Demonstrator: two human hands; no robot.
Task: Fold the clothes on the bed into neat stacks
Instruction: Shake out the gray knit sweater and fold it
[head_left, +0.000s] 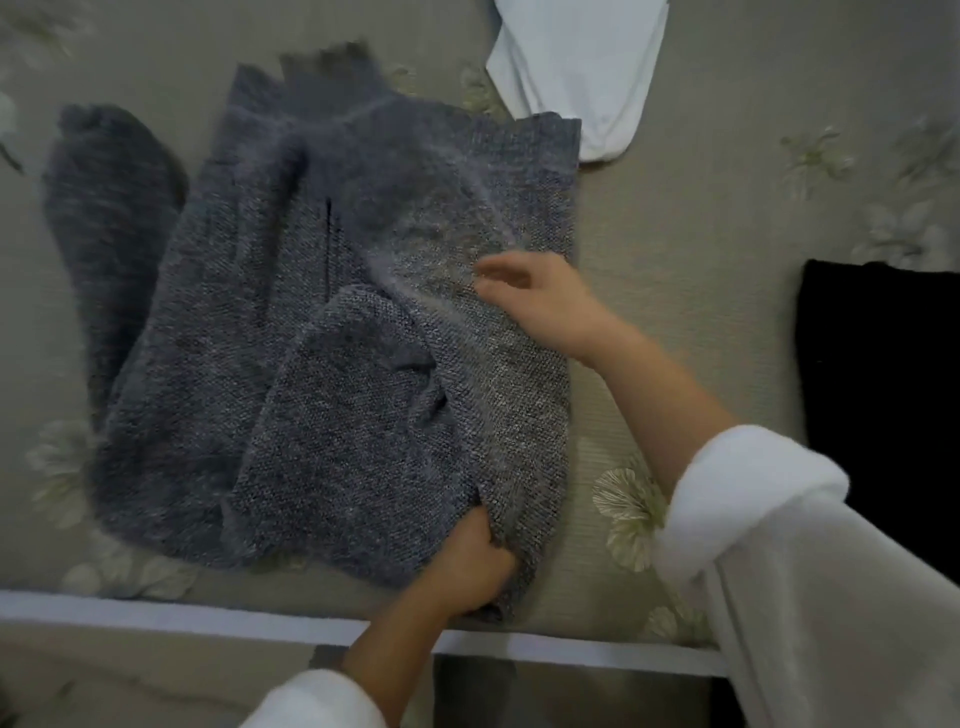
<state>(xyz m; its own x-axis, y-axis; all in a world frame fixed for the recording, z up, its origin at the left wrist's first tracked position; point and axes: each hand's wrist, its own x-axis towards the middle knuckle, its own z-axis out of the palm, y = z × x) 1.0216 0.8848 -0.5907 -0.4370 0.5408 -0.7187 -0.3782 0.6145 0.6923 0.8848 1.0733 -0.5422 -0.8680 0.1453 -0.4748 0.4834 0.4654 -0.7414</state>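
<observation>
A grey knitted sweater (332, 322) lies spread over the middle of the bed (701, 249), one sleeve trailing toward the left edge. The left hand (467, 566) pinches its hem at the near edge, fingers curled into the knit. The right hand (540, 306) rests on the sweater's right side with fingers loose and apart. The bedspread is beige with pale flowers. A white garment (582, 73) lies at the far edge, a black cloth (878, 395) at the right edge.

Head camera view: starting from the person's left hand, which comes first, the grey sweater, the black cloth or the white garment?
From the left hand:
1. Grey sweater, gripped at its near hem.
2. Black cloth, at the right edge.
3. White garment, far side of the bed, top of view.
</observation>
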